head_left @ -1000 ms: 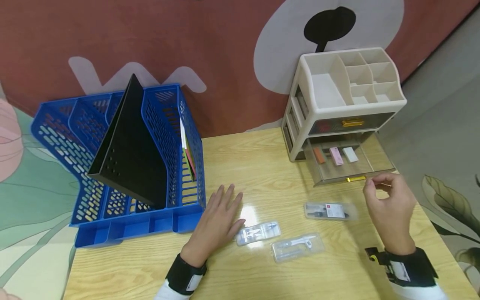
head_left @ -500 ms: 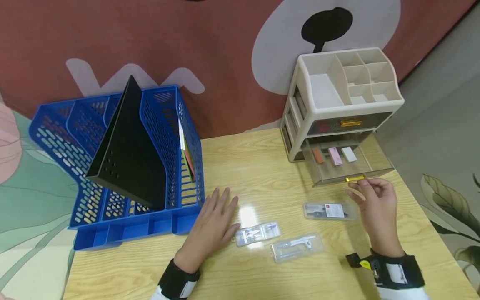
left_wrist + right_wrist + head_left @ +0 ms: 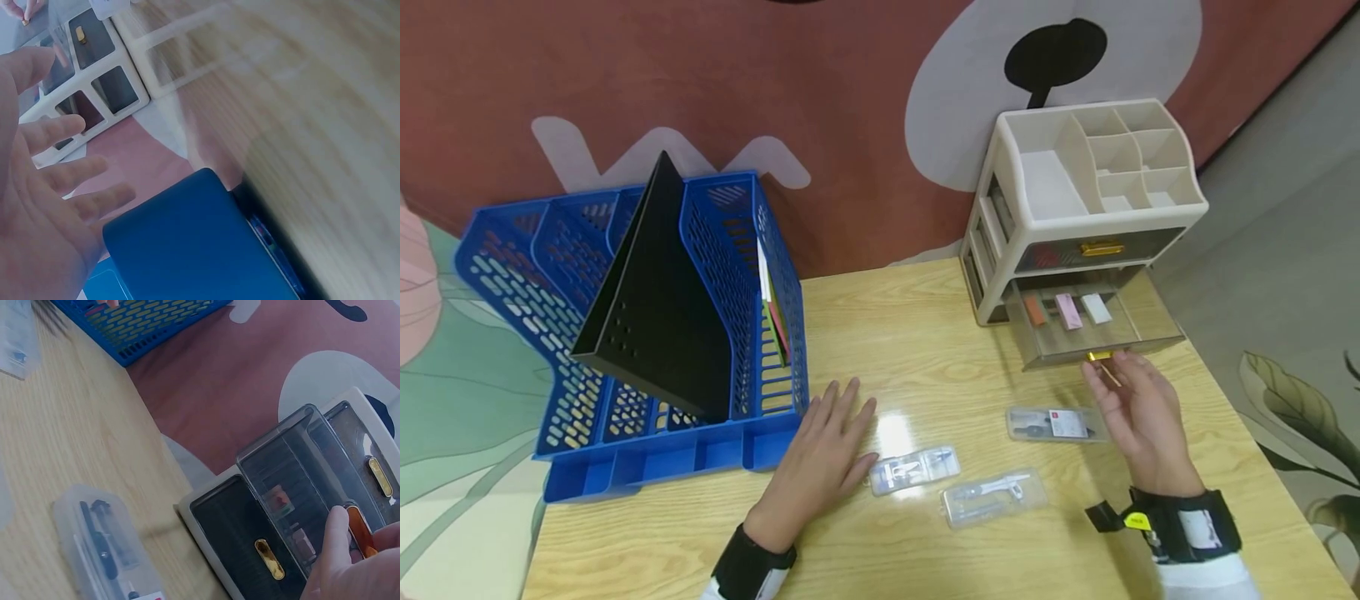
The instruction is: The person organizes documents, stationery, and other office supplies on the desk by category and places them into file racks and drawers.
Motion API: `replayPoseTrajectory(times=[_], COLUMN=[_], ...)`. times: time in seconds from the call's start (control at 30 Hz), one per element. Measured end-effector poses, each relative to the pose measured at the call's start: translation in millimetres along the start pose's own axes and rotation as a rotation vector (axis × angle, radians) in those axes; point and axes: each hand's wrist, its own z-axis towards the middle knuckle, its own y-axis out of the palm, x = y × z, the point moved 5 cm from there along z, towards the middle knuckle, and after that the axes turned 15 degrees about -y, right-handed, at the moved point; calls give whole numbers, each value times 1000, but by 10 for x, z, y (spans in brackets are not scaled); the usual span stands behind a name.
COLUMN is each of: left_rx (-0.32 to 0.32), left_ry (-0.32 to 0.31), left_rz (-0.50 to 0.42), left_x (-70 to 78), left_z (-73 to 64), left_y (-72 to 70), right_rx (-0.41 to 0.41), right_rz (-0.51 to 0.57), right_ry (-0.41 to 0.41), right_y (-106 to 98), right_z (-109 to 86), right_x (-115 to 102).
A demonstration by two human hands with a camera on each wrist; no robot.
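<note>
My right hand [image 3: 1142, 404] holds the gold handle [image 3: 1099, 356] of a pulled-out clear drawer [image 3: 1060, 354], thumb on one side and fingers on the other in the right wrist view. Orange, pink [image 3: 1068, 311] and white eraser-like blocks lie inside that drawer, which belongs to a cream desktop cabinet [image 3: 1093, 215]. My left hand [image 3: 816, 467] rests on the table with fingers spread, its thumb near a small clear case [image 3: 914, 470]. Right of it lies a clear case with a white compass-like tool [image 3: 994, 498]. Another case, with dark tools and a label [image 3: 1056, 424], lies below the drawer.
A blue perforated file rack [image 3: 775, 437] stands at the left, holding a black folder [image 3: 670, 333] and a few thin coloured booklets [image 3: 775, 317]. The wooden table [image 3: 887, 333] meets a patterned cloth backdrop behind the cabinet.
My right hand has moved left onto the gold handle, its fingers turning round it. The drawer sits slightly further in. My left hand has shifted a little left and stays on the table.
</note>
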Motion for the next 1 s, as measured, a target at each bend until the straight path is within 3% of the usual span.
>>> replayPoseTrajectory(times=[0.6, 1.0], left_rx=[6, 7], left_ry=[21, 25], left_rz=[-1, 4], left_x=[8, 3], left_z=[-65, -79], left_y=[-1, 12], right_rx=[-23, 13], right_rz=[-62, -186], right_ry=[44, 91], right_y=[181, 247], right_z=[406, 669], right_x=[-5, 44])
